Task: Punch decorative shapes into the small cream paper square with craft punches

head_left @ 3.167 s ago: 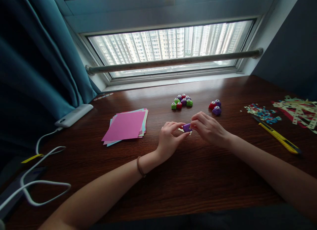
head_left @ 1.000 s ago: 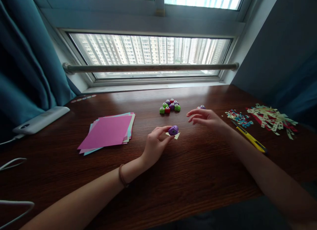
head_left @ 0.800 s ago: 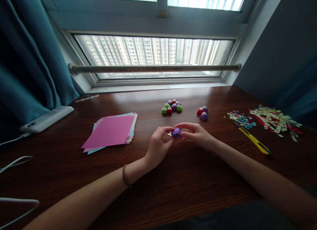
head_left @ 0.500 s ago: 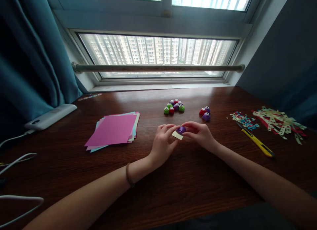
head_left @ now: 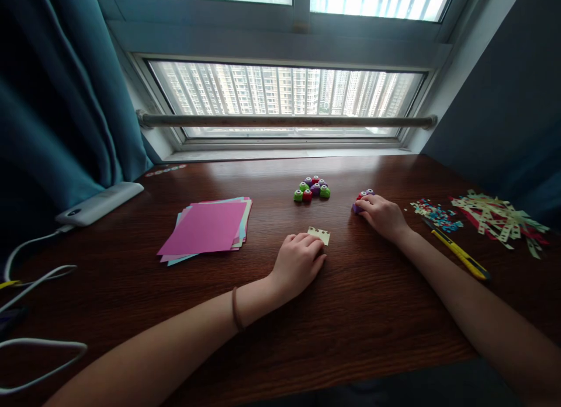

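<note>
On the near part of the wooden bench [head_left: 342, 313], the left hand [head_left: 298, 264] lay loosely curled and gripping nothing, its fingertips touching a small cream paper strip [head_left: 318, 235]. Farther right, the right hand [head_left: 382, 213] was cupped over a small group of paper punches [head_left: 362, 195]; whether it gripped one could not be told. Beyond lay a second cluster of punches [head_left: 312, 188], with a stack of coloured paper [head_left: 208, 229] at left.
</note>
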{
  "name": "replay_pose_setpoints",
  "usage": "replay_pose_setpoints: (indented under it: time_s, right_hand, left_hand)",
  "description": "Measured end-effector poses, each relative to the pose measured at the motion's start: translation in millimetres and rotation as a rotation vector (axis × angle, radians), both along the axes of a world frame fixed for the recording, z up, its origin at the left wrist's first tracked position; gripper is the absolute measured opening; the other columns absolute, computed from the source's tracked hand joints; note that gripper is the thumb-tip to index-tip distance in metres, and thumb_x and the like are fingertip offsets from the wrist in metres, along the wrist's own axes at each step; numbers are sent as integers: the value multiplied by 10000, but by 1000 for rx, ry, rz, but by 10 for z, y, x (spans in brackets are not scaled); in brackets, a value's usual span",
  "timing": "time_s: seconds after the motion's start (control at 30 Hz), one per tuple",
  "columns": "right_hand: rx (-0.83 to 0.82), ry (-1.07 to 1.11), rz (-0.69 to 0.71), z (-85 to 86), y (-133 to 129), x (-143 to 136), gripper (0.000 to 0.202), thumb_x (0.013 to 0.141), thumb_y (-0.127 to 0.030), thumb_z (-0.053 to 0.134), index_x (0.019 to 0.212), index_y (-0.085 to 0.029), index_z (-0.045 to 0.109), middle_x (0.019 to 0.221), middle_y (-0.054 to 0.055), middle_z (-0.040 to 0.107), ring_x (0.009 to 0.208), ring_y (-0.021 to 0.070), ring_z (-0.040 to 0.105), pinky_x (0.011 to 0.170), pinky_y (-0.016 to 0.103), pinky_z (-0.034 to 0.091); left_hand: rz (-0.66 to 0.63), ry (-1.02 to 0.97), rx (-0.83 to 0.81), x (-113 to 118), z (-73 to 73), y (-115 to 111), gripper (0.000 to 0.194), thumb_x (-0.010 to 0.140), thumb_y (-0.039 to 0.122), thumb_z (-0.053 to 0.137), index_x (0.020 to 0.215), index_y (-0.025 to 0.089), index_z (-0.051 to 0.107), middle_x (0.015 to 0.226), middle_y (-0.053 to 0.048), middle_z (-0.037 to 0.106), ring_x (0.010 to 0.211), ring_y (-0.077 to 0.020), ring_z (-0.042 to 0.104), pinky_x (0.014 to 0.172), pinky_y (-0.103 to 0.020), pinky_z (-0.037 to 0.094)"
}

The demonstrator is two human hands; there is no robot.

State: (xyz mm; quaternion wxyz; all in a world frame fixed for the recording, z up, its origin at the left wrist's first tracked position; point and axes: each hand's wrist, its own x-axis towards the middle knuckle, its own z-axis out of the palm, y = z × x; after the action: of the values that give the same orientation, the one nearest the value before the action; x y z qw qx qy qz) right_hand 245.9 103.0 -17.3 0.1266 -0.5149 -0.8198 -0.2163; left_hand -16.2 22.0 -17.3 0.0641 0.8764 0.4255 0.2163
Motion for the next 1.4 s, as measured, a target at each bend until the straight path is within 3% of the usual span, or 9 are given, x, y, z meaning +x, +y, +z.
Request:
replay_pose_setpoints:
  time_s: [0.13, 0.43, 0.53, 0.67, 0.87, 1.0, 1.1, 1.27, 1.4]
  right_hand:
    - [-9, -9, -93, -43, 22, 0, 228, 837, -195, 491, 1041, -248, 577, 1090, 13, 582, 785, 190, 582, 556, 266, 403]
    - [-31, 90, -71, -78, 108, 25, 300, 826, -152, 466, 1100, -236, 554, 1148, 56, 553, 890, 219, 569, 604, 287, 445]
    - [-3, 109, -37, -36, 73, -23, 287, 823, -187, 497, 1099, -228, 562, 1199, 72, 513, 989, 247, 529, 698, 318, 462]
    - [-26, 244, 61, 30, 117, -217, 287, 829, -217, 516, 1112, -202, 558, 1140, 79, 536, 992, 235, 519, 820, 334, 445]
    - [-51, 453, 117, 53, 470, -715, 270, 811, -196, 529, 1079, -170, 559, 1039, 77, 574, 944, 222, 521, 848, 325, 434]
    - [-14, 513, 61, -79, 642, -922, 370, 824, -206, 490, 1185, -124, 482, 1119, 141, 530, 1031, 276, 461, 897, 411, 393]
    - [-36, 518, 69, -203, 663, -949, 417, 818, -203, 492, 1225, -116, 455, 1163, 154, 501, 1065, 283, 437, 917, 430, 381]
    - [-90, 528, 88, -277, 644, -912, 343, 800, -158, 493, 1141, -151, 535, 1152, 140, 503, 1060, 271, 451, 912, 406, 401]
    - [-111, 597, 60, -260, 650, -901, 310, 782, -109, 472, 1074, -144, 570, 1049, 141, 525, 919, 255, 530, 820, 389, 456]
  left_hand:
    - [-34, 70, 65, 15, 10, -40, 182, 867, 308, 460, 953, 202, 580, 1010, -36, 628, 974, -222, 511, 831, -384, 342]
    - [-62, 61, 104, 18, 16, -56, 213, 879, 316, 434, 974, 194, 581, 1005, -68, 633, 962, -232, 513, 812, -391, 330]
    - [-66, 60, 104, 15, 21, -62, 214, 880, 312, 431, 976, 191, 579, 1009, -66, 632, 970, -235, 511, 814, -392, 331]
    - [-67, 49, 100, 13, 28, -61, 206, 877, 307, 436, 974, 192, 577, 1029, -61, 627, 997, -241, 502, 826, -394, 335]
    - [-52, -11, 84, 8, 7, -38, 207, 863, 276, 463, 1025, 195, 562, 1138, -60, 585, 1109, -246, 453, 896, -401, 336]
    - [-6, -78, 70, -84, 18, 91, 240, 841, 275, 504, 1058, 189, 559, 1162, -73, 562, 1103, -238, 458, 913, -384, 357]
    - [58, -158, 25, -181, 12, 278, 195, 824, 291, 531, 972, 182, 596, 1048, -66, 590, 990, -216, 504, 873, -350, 393]
    - [182, -268, -154, -232, -68, 523, 286, 736, 450, 606, 843, 186, 632, 828, -43, 608, 797, -202, 532, 717, -320, 423]
    - [182, -229, -174, -220, -89, 545, 297, 658, 442, 675, 825, 199, 637, 811, -30, 596, 780, -200, 522, 695, -305, 404]
